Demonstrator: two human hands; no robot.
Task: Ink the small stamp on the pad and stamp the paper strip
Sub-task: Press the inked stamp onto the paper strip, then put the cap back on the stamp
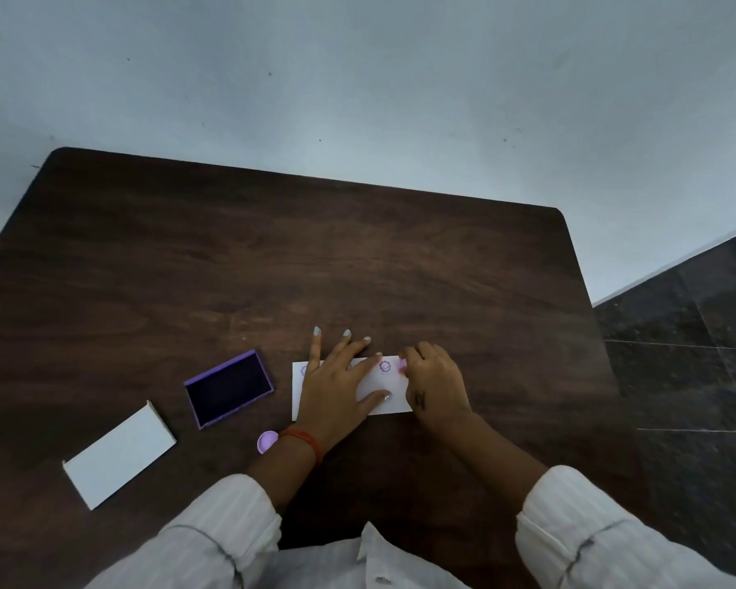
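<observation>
A white paper strip (394,391) lies on the dark wooden table, with purple round prints along its far edge. My left hand (336,382) rests flat on the strip with fingers spread, covering its left and middle parts. My right hand (432,382) grips a small pink stamp (402,364) and holds it down on the strip's far right corner, right of a visible print (384,366). The open ink pad (229,388), a purple tray with a dark pad, sits to the left of the strip.
A small round lilac cap (267,441) lies beside my left wrist. A white box lid (119,454) sits at the near left. The table (273,257) ends against a pale wall at the back, and dark floor shows to the right.
</observation>
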